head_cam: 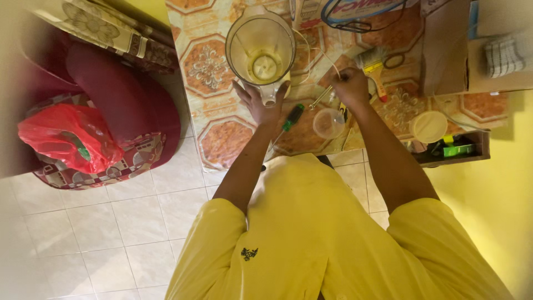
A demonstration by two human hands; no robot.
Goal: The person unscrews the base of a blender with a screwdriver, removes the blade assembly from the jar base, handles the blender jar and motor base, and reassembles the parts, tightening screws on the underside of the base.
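My left hand (261,103) grips the base of a clear blender jar (260,47) standing on the patterned table (214,125). My right hand (351,84) is closed around a thin white wire or tool just right of the jar. A green-handled screwdriver (290,119) lies between my hands, near a small clear cup (328,123). A paintbrush (373,68) with a yellow and red handle lies just beyond my right hand.
A round cream lid (428,126) and a box of small tools (455,149) sit at the right. A cardboard box (444,47) stands behind. A red plastic bag (64,136) rests on a maroon chair (116,94) at the left. White floor tiles lie below.
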